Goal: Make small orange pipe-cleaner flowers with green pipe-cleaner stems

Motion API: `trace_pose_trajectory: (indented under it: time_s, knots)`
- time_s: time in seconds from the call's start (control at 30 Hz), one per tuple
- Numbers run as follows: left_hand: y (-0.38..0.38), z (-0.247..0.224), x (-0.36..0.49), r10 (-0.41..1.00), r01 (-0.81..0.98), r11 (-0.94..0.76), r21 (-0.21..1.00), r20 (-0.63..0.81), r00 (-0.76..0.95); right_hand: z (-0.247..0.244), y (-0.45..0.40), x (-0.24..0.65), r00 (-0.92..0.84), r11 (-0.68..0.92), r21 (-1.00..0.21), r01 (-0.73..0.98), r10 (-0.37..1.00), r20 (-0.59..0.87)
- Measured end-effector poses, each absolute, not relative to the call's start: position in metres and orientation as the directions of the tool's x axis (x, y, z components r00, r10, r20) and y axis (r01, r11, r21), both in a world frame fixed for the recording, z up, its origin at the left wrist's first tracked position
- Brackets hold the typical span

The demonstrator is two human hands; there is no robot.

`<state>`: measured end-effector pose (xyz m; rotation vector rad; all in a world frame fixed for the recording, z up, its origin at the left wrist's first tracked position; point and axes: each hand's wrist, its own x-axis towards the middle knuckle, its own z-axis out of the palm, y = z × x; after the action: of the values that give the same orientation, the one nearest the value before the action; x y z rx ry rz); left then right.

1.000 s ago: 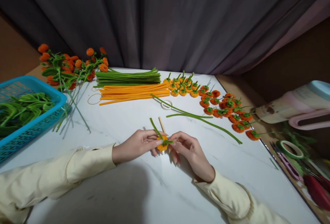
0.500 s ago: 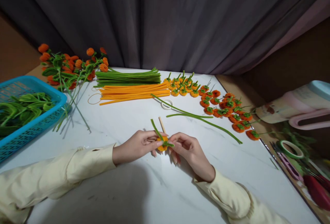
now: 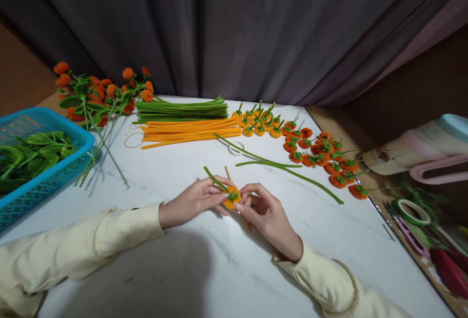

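Near the middle of the white table, a small yellow-orange fuzzy pumpkin (image 3: 231, 198) with a green centre is pinched between thumb and fingers of my left hand (image 3: 199, 200). A green fuzzy stem (image 3: 213, 176) sticks up from it to the upper left. My right hand (image 3: 266, 213) has its fingers closed on the pumpkin's right edge, the thumb at its lower side. Beneath the hands a thin wooden stick (image 3: 228, 174) lies on the table, its middle hidden by the pumpkin and fingers.
Behind lie green stems (image 3: 183, 110), orange stems (image 3: 190, 131), a white ring (image 3: 236, 148) and loose green stems (image 3: 292, 170). Yellow pumpkins (image 3: 260, 129) and orange pumpkins (image 3: 321, 147) stand right. A blue basket (image 3: 82, 137) of leaves is left; tape (image 3: 413, 211) and a bottle (image 3: 413, 149) are right.
The pumpkin has turned so its green centre faces up more, and its stem leans further left. My right fingers have shifted onto its right edge.
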<state>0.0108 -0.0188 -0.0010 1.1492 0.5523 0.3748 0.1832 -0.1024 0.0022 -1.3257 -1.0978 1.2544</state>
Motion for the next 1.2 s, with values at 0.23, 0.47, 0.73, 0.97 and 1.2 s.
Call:
trace_pose_trajectory:
  time_s: [0.23, 0.47, 0.73, 0.97, 1.2]
  knots:
    - [-0.0195, -0.0033, 0.0125, 0.524, 0.008, 0.440, 0.898, -0.265, 0.809, 0.0032, -0.1025, 0.1853, 0.022, -0.102, -0.994, 0.028, 0.995, -0.102]
    - [-0.0223, 0.0011, 0.0138, 0.526, 0.055, 0.415, 0.908, -0.289, 0.800, 0.0044, -0.1032, 0.1848, 0.003, -0.179, -0.983, -0.051, 0.984, -0.180]
    - [-0.0177, 0.0056, 0.0114, 0.456, 0.030, 0.486, 0.874, -0.282, 0.844, 0.0077, -0.1033, 0.1878, -0.007, -0.206, -0.972, -0.117, 0.978, -0.206]
    - [-0.0195, 0.0025, 0.0114, 0.425, 0.065, 0.409, 0.910, -0.253, 0.869, 0.0097, -0.1027, 0.1898, -0.060, -0.233, -0.959, -0.165, 0.972, -0.226]
    - [-0.0199, 0.0021, 0.0111, 0.435, 0.082, 0.398, 0.914, -0.267, 0.860, 0.0098, -0.1035, 0.1888, -0.057, -0.242, -0.957, -0.160, 0.970, -0.235]
